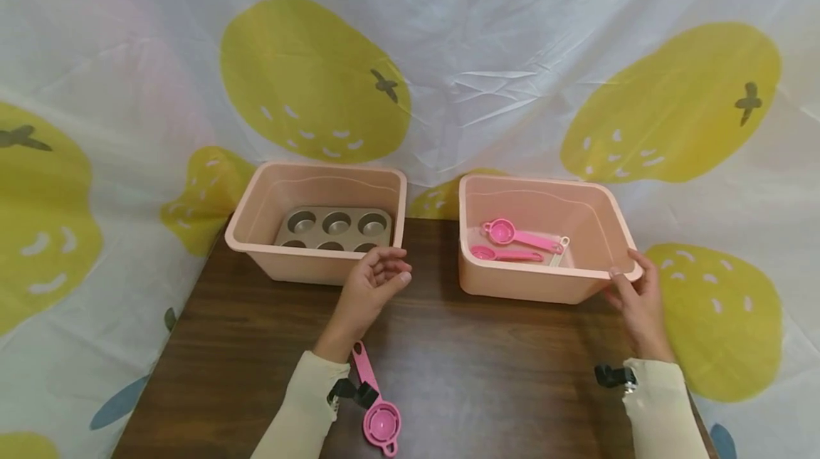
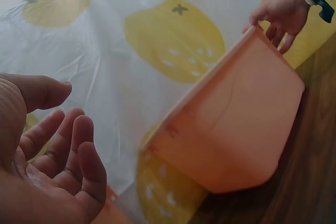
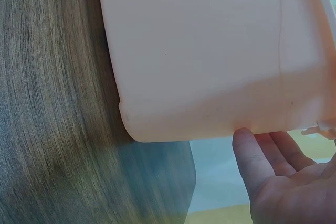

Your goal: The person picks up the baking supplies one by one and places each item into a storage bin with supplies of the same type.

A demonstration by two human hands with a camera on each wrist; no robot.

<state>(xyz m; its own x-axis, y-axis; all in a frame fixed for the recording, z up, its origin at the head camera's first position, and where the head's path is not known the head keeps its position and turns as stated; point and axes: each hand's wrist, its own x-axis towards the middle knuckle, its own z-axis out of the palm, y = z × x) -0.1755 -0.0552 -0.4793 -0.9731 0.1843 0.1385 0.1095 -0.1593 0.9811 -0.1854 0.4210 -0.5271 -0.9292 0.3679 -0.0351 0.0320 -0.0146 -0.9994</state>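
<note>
My left hand (image 1: pixel 371 285), fingers loosely curled and holding nothing, hovers by the front right corner of the left pink bin (image 1: pixel 307 270). In that bin lies a grey muffin tin (image 1: pixel 337 225). With thumb and fingers, my right hand (image 1: pixel 640 302) grips the front right corner of the right pink bin (image 1: pixel 525 287). Two pink long-handled utensils with round cups lie in it, an upper one (image 1: pixel 502 231) and a lower one (image 1: pixel 483 253), beside a small white utensil (image 1: pixel 559 254). Beside my left forearm, a pink egg separator (image 1: pixel 383 423) rests on the table, partly covered by the wrist strap.
Both bins stand at the back of the dark wooden table (image 1: pixel 487 373). A white curtain (image 1: pixel 435 82) with yellow fruit prints hangs right behind them and down both sides. A gap of table separates the two bins.
</note>
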